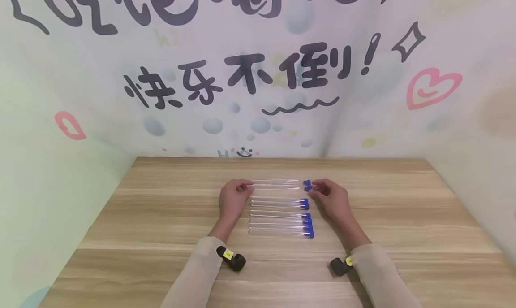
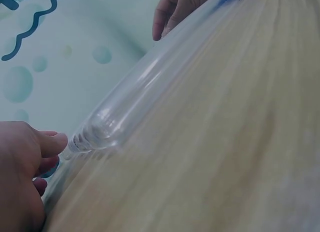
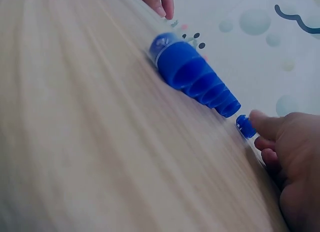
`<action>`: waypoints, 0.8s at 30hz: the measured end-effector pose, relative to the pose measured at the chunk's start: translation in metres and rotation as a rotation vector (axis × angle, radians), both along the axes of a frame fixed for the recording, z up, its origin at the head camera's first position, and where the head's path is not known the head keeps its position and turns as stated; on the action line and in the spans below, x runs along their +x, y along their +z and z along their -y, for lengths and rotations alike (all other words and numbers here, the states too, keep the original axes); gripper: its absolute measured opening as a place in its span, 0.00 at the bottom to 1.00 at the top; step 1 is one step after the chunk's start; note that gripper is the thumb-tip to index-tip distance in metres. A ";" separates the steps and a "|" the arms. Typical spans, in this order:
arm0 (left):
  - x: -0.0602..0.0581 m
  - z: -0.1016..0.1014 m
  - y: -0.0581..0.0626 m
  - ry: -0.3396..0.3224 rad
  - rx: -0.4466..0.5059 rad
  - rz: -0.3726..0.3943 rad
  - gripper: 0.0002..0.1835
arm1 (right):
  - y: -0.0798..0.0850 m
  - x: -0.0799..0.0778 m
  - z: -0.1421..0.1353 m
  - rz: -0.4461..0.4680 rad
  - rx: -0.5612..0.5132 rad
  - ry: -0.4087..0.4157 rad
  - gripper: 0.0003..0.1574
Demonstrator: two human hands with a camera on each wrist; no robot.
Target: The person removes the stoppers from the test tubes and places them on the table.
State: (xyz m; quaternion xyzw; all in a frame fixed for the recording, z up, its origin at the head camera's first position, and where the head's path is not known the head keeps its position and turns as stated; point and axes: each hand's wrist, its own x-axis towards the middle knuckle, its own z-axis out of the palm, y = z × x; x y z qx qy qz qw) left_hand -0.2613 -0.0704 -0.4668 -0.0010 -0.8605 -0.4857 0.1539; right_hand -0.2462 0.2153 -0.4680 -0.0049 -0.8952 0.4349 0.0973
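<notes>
Two clear test tubes lie at the far end of the row, their right ends uncapped. My left hand pinches their left ends between thumb and index finger. Just beyond the uncapped ends, with a small gap between, are two blue caps. My right hand holds these caps at its thumb and fingertips; in the right wrist view the thumb presses against a blue cap. Nearer to me, several capped test tubes lie side by side, blue ends to the right.
The wood-grain table runs back to a white printed backdrop with dark lettering and coloured spots. A small black camera sits on each wrist, over light sleeves.
</notes>
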 end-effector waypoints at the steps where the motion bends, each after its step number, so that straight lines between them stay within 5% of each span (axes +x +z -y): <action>1: 0.000 0.000 0.000 0.003 0.012 -0.004 0.05 | 0.001 0.001 0.000 0.003 -0.008 0.000 0.18; 14: 0.003 0.001 0.000 0.018 0.073 -0.014 0.04 | 0.003 0.004 0.002 -0.073 -0.123 -0.125 0.17; 24: 0.009 0.004 0.000 -0.054 0.137 -0.010 0.05 | 0.003 0.010 0.003 -0.039 -0.137 -0.097 0.15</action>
